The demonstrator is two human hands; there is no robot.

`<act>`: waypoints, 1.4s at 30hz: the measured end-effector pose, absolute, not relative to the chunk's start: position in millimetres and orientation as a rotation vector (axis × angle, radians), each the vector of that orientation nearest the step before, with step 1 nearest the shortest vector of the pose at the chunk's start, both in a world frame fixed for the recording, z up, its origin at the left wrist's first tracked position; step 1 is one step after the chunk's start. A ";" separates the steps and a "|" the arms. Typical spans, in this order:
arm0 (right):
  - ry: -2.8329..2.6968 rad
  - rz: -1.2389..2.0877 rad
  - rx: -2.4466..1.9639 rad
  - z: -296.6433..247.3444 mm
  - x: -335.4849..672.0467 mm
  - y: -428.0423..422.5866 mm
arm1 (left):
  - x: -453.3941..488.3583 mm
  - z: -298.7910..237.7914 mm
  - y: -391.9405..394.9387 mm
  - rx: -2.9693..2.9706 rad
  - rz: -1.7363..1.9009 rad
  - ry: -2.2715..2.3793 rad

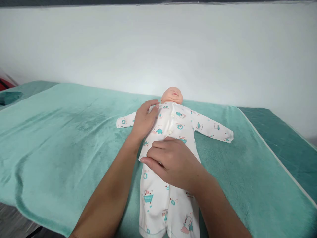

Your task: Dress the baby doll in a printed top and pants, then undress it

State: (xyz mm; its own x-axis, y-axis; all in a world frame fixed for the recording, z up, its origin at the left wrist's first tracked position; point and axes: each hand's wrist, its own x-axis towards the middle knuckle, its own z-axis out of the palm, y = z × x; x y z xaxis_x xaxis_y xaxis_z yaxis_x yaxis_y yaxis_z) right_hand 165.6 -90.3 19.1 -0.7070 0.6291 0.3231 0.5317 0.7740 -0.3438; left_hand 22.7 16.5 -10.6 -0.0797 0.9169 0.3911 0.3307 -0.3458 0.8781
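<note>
A baby doll [172,95] lies on its back on a teal blanket [61,138], dressed in a white romper [173,125] with small teal and orange prints. My left hand [144,118] rests flat on the doll's shoulder and upper chest, fingers stretched toward the collar. My right hand [170,162] lies across the doll's belly, fingers together and curled lightly on the fabric beside the row of snaps. Both sleeves are spread out to the sides. The romper's legs reach the bottom edge of the view.
The blanket covers a padded table [284,138] with a darker teal surface showing at the right. A white wall [158,46] runs behind. The blanket's front edge [32,215] hangs at the lower left. Something red [3,84] shows at the far left.
</note>
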 end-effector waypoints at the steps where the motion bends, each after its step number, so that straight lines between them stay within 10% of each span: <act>1: -2.525 0.297 -0.868 19.1 164.8 -91.0 | 23.6 -11.2 16.4 1.732 1.409 1.338; 33: -2.173 1.149 -0.724 30.4 173.8 -92.2 | 24.9 -6.7 12.4 1.735 1.103 1.369; 42: -1.462 0.665 -1.174 0.2 225.5 -44.6 | 23.7 -13.8 18.0 1.763 1.127 1.375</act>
State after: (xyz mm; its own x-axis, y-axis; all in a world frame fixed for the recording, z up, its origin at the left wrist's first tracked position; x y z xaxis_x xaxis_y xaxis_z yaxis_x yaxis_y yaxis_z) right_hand 225.5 -44.6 0.2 0.0833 0.9154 0.3938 0.3049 0.3528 -0.8847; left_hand 23.7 18.0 -13.8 0.0908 0.9654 0.2445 0.4299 -0.2595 0.8648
